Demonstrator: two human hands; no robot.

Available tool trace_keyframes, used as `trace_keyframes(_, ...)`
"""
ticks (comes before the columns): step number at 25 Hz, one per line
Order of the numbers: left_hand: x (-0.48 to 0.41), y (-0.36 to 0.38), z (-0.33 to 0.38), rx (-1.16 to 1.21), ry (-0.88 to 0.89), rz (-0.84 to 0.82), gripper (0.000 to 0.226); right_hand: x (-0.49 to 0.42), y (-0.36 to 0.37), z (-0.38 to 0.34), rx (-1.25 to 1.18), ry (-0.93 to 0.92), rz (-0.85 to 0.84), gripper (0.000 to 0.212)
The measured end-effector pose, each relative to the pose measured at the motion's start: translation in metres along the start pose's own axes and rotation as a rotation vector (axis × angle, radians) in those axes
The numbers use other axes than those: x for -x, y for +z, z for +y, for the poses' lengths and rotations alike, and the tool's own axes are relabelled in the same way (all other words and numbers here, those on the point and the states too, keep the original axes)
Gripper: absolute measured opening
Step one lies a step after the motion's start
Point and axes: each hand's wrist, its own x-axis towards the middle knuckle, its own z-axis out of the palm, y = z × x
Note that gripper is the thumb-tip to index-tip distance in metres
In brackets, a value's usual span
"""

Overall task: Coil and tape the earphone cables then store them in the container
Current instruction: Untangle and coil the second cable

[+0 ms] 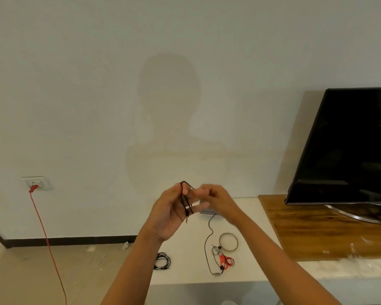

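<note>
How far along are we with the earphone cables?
One coiled cable lies on the table; tape on it is too small to tell. The left hand holds a second cable in loops, right hand blurred beside it. A third cable lies loose by the tape roll; storing remains.

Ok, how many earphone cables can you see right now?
3: a cable wound on the left hand, a coiled cable near the table edge, a loose cable by the scissors. The container behind the hands may hide more.

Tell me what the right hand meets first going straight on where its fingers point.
Probably the black earphone cable looped in the left hand; the right hand points at it, depth unclear.
</note>
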Motion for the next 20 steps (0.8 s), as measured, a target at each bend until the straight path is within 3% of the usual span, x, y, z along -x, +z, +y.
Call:
trace_keyframes(3,-0.007,-0.007,0.012,-0.084,0.163,0.072,0.027,0.054,0.034,0.017,0.020,0.097,-0.091,0.037)
trace_keyframes(6,-0.012,-0.027,0.021,-0.382,0.162,0.202,0.033,0.093,0.031,-0.013,0.021,0.076,-0.174,0.041)
trace_keyframes(8,-0.009,-0.033,0.019,-0.616,0.055,0.116,0.036,0.089,0.008,-0.051,-0.012,0.029,-0.124,0.036)
trace_keyframes(10,-0.004,-0.030,0.008,-0.690,-0.061,-0.024,0.038,0.068,-0.014,-0.086,0.028,-0.072,-0.006,0.037)
trace_keyframes(13,0.004,-0.011,-0.004,-0.503,-0.115,-0.158,0.038,0.021,-0.031,-0.102,0.098,-0.132,0.070,0.036)
trace_keyframes(16,0.007,0.006,0.001,-0.167,-0.038,-0.236,0.035,-0.003,-0.025,-0.063,0.007,-0.037,0.017,0.025)
trace_keyframes(18,0.006,0.012,0.010,-0.001,0.042,-0.161,0.043,0.011,-0.007,-0.030,-0.076,0.067,-0.045,0.019)
trace_keyframes(20,0.003,0.008,0.023,0.037,0.136,-0.045,0.050,0.045,0.019,-0.013,-0.044,0.128,-0.096,0.033)
